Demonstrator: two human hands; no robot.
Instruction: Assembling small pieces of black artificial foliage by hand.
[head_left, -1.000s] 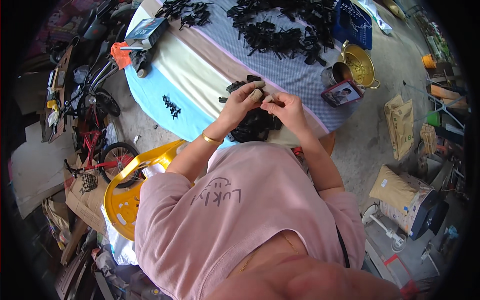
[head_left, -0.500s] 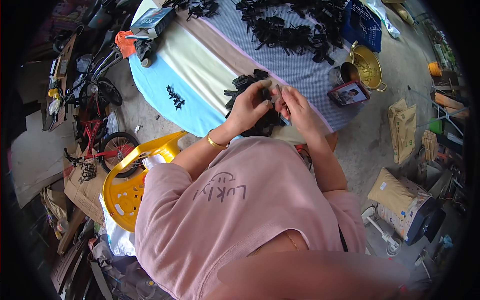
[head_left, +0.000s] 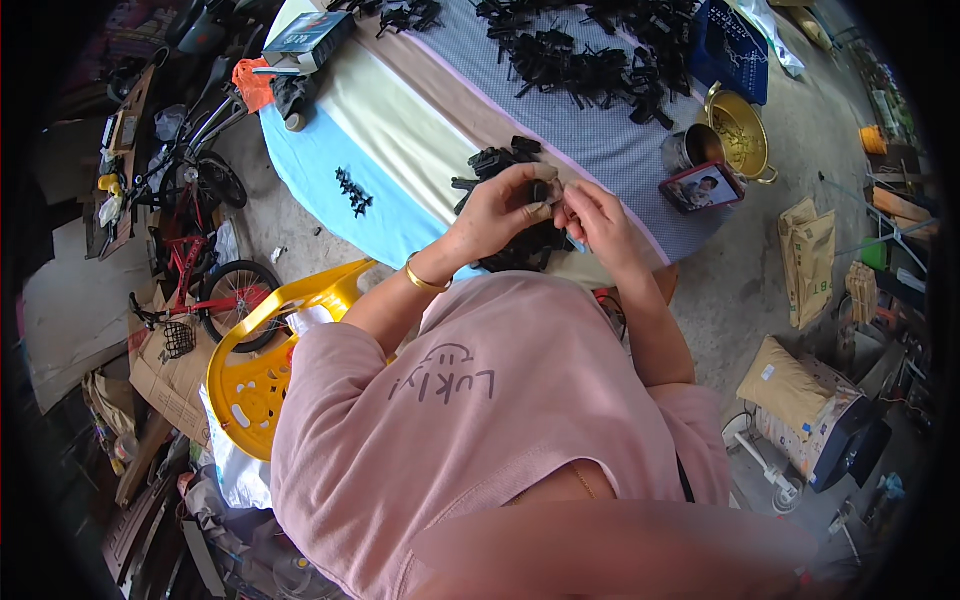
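My left hand (head_left: 500,208) and my right hand (head_left: 598,218) meet above the near edge of the table, fingertips almost touching. Thumb and fingers of the left are pinched together, and those of the right are closed just beside them. Whatever they grip is too small and too covered to make out. Under and behind my hands lies a heap of black plastic parts (head_left: 490,162), partly hidden by them. Farther left on the blue stripe of the cloth is a little cluster of small black pieces (head_left: 353,192).
Larger piles of black parts (head_left: 580,65) cover the table's far side. Right of my hands stand a phone-like screen (head_left: 702,188), a metal cup (head_left: 680,152), a gold-coloured pot (head_left: 757,165) and a blue basket (head_left: 728,50). A yellow plastic chair (head_left: 235,395) and red bicycle (head_left: 185,265) are at left.
My right hand's fingers have drawn in closer against the left fingertips and curled more. The left hand has barely moved, and the piles look the same.
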